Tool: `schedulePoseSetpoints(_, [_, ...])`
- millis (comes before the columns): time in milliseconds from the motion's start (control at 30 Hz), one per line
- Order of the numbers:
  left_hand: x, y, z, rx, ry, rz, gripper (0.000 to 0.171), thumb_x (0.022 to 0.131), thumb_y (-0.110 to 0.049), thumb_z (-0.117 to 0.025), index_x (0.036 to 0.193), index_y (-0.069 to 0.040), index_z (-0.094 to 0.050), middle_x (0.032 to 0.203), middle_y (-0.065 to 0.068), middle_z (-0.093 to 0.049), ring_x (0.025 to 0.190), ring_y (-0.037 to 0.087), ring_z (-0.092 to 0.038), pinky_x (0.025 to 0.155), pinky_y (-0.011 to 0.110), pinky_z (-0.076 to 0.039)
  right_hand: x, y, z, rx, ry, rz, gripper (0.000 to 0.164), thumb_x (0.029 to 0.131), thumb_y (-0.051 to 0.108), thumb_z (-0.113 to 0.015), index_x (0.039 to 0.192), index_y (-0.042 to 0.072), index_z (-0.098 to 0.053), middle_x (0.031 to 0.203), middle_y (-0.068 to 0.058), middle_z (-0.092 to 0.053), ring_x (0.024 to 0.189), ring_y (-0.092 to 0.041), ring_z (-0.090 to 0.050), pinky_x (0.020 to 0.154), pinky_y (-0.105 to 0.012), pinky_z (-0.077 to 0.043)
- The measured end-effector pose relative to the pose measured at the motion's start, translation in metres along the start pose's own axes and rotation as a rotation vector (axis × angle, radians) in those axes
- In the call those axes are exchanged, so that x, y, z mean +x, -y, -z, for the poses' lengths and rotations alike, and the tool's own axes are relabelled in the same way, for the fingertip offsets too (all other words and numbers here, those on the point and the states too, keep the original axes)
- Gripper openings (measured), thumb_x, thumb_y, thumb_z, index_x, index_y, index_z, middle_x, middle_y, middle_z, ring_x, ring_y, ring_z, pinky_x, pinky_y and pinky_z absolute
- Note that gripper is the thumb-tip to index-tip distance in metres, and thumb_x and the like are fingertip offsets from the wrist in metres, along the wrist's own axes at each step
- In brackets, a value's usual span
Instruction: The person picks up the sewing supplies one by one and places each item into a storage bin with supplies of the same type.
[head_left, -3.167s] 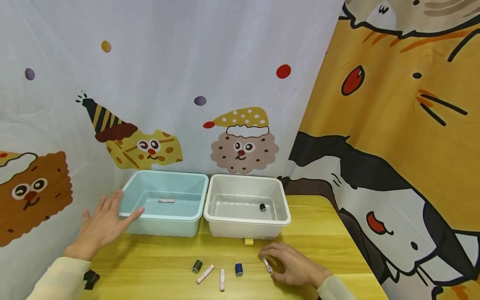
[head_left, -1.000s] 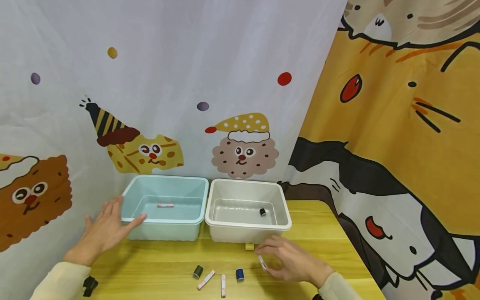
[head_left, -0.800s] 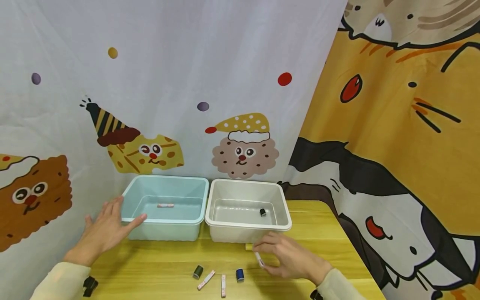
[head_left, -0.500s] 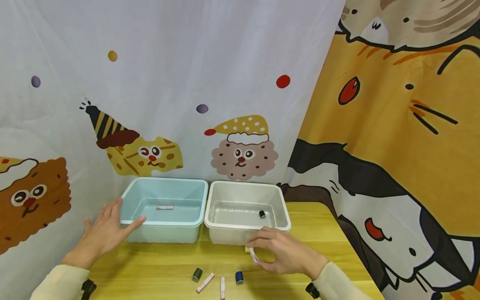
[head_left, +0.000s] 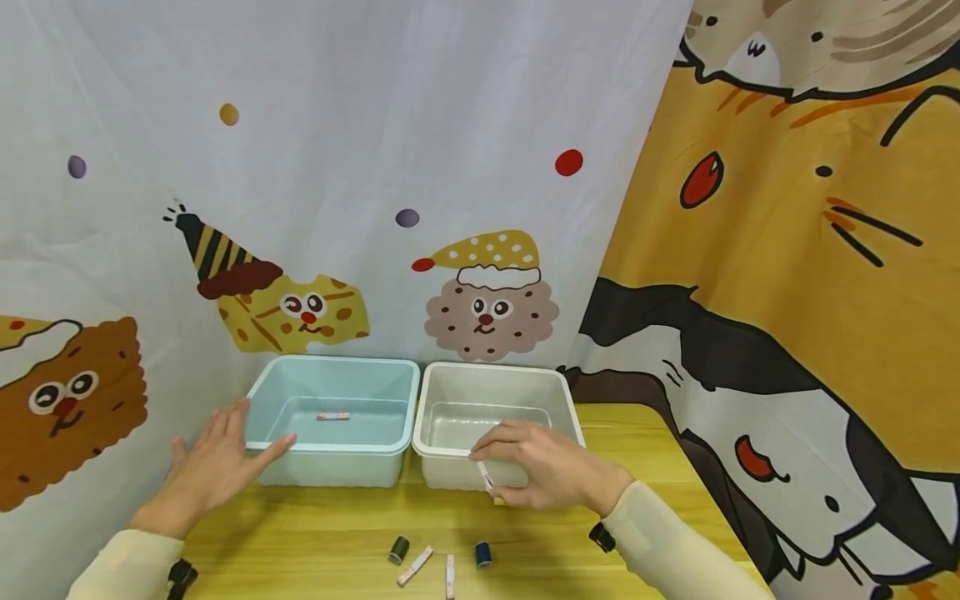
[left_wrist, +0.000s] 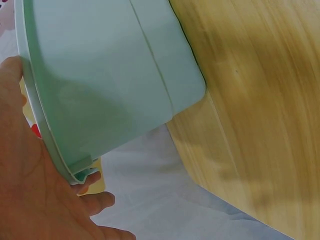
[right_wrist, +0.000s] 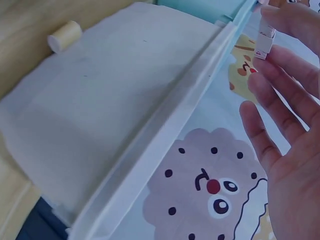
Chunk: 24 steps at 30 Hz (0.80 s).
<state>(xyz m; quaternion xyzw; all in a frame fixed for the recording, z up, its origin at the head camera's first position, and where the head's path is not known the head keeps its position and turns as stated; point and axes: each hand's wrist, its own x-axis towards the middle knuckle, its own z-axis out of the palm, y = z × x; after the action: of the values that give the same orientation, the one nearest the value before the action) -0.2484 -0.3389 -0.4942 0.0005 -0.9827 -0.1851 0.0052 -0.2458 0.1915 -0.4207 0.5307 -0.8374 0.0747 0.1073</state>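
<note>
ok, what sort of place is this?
Probably a small staged tabletop corner; I can't tell what building it's in. Cartoon-print cloth hangs close behind a wood-look table, which bears a pale blue bin, a white bin and a blue thread spool.

The blue tub (head_left: 326,468) and off-white tub (head_left: 454,473) looked of smooth plastic, the held strip (right_wrist: 264,44) appeared matt, the tabletop (head_left: 315,533) showed smooth wood grain, printed cloth (head_left: 315,117) hung matt and softly creased.

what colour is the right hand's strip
The strip is white with reddish marks; right wrist view shows best.
</note>
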Motion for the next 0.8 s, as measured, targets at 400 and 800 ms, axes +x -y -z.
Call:
schedulePoseSetpoints(400, [-0.001, -0.005, 0.000, 0.004, -0.016, -0.012, 0.130, 0.110, -0.088, -0.047, 0.180, 0.012, -0.007, 0.179, 0.052, -0.018, 0.162, 0.078, -0.024, 0.113, 0.108, -0.010, 0.038, -0.009, 0.008, 0.037, 0.017, -0.036, 0.045, 0.105, 0.035, -0.089, 0.146, 0.019, -0.080, 0.150, 0.004, -0.079, 0.144, -0.018, -0.074, 0.136, -0.046, -0.051])
schedulePoseSetpoints(800, [0.000, -0.001, 0.000, 0.015, -0.004, -0.011, 0.129, 0.110, -0.087, -0.047, 0.180, 0.014, -0.006, 0.177, 0.054, -0.019, 0.160, 0.079, -0.025, 0.112, 0.109, -0.011, 0.081, -0.022, 0.006, 0.079, -0.004, 0.002, 0.045, 0.104, 0.029, -0.090, 0.146, 0.012, -0.081, 0.146, -0.002, -0.080, 0.139, -0.020, -0.076, 0.123, -0.037, -0.061])
